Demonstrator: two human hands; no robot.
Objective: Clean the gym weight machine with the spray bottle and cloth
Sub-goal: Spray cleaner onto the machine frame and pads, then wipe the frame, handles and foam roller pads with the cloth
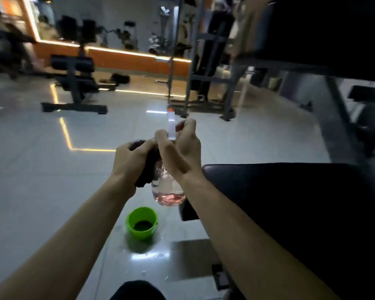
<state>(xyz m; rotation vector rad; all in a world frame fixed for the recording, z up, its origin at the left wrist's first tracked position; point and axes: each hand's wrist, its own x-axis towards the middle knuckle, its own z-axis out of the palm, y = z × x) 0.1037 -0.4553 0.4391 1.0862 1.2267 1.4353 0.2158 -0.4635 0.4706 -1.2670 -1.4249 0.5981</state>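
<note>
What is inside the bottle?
There is pink liquid low in the clear bottle. The left hand, its dark cloth and the right hand cover the upper part.

Dim, blurred, floor [52, 169] glare, warped edges.

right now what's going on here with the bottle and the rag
A person holds a clear spray bottle with a little pink liquid in it, the right hand curled round its sprayer head. The left hand grips a dark cloth right beside the bottle's neck. Both hang above a green bucket on the floor, next to a black padded seat. The cloth is not on the seat.
</note>
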